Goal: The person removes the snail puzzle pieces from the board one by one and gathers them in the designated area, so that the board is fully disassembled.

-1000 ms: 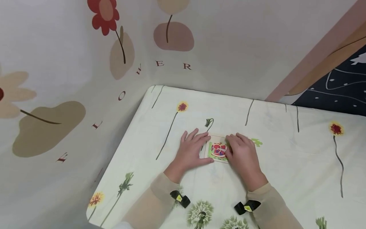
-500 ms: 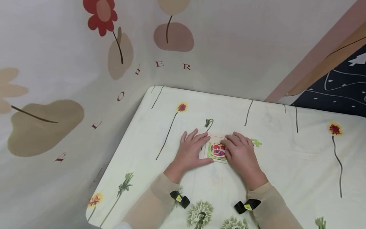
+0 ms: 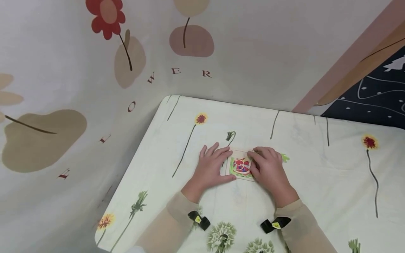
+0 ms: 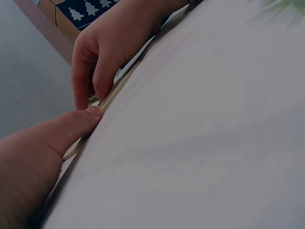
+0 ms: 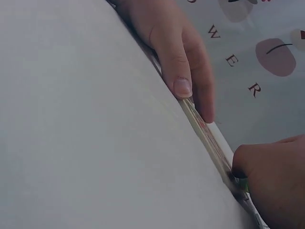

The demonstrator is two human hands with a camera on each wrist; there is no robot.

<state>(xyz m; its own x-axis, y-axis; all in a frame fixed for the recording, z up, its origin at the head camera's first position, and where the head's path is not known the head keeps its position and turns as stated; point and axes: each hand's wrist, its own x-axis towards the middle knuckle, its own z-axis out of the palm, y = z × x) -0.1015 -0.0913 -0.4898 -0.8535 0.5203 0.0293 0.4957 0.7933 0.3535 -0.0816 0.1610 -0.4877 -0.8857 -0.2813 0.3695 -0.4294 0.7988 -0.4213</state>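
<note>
A small wooden puzzle board (image 3: 241, 178) with a pale rim and a red, purple and green picture lies flat on the cloth in the head view. My left hand (image 3: 210, 167) spreads its fingers at the board's left end. Its thumb presses the near edge, and its fingertips touch the far left corner. Over the right end, my right hand (image 3: 270, 172) curls its fingers down and seems to pinch a puzzle piece, mostly hidden under the fingertips. In the left wrist view, a bit of green shows beside those fingertips. A loose green puzzle piece (image 3: 285, 158) sticks out beyond the right hand.
A white cloth (image 3: 322, 182) printed with flowers covers the table. Behind it and on the left hang pale curtains (image 3: 253, 63) with flower shapes and letters. Dark patterned fabric (image 3: 376, 95) is at the back right.
The right hand's fingertips reached left over the picture, then drew back right with the fingers more curled. More of the green piece is now covered. The left hand has stayed still.
</note>
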